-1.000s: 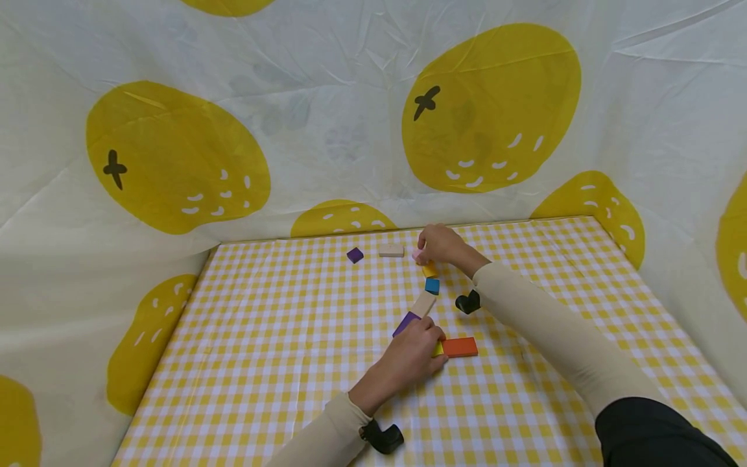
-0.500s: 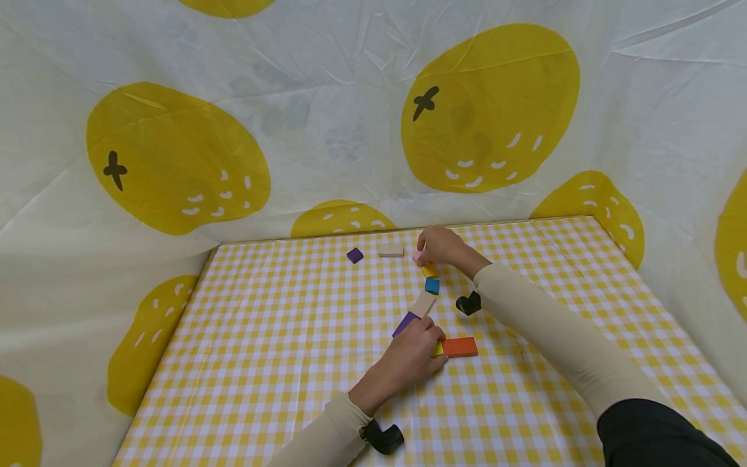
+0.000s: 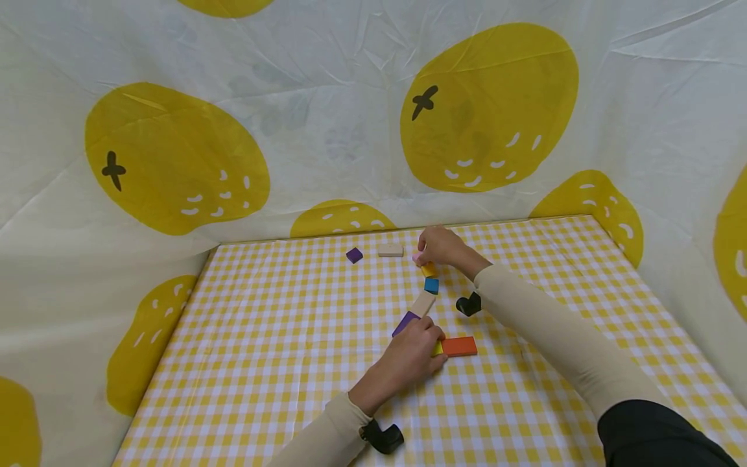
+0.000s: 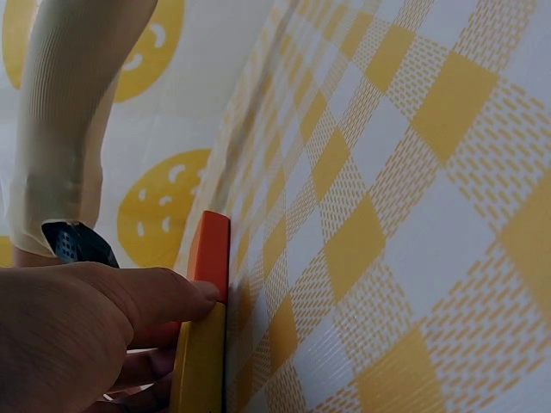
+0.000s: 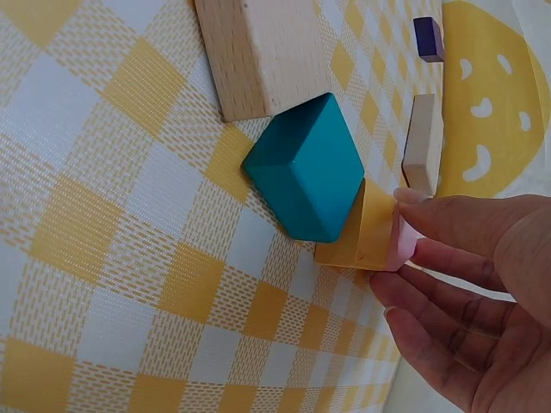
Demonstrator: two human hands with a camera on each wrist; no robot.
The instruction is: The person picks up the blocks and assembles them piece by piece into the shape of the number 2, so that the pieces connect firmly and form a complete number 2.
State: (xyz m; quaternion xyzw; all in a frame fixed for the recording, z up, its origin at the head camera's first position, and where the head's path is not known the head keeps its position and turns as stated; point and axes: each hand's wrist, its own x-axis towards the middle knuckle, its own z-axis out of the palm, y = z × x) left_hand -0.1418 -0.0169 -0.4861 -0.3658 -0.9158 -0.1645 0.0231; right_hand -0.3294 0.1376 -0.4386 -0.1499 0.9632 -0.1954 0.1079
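Wooden blocks form a bent line on the table in the head view. At its near end my left hand [image 3: 413,350] grips the yellow block [image 4: 200,361], which lies end to end with an orange-red block [image 3: 460,346]; the thumb sits at their joint. Past that hand come a purple block [image 3: 404,323], partly covered by it, a plain wood block [image 3: 423,303] and a blue block [image 3: 431,286]. At the far end my right hand [image 3: 445,246] pinches a small pink block [image 5: 403,245] against an orange-yellow block [image 5: 353,237].
A plain wood block [image 3: 390,250] and a small purple block [image 3: 354,255] lie left of the right hand, near the table's back edge. The checked tablecloth [image 3: 262,363] spreads under everything. A white curtain [image 3: 332,117] with yellow fruit shapes hangs close behind.
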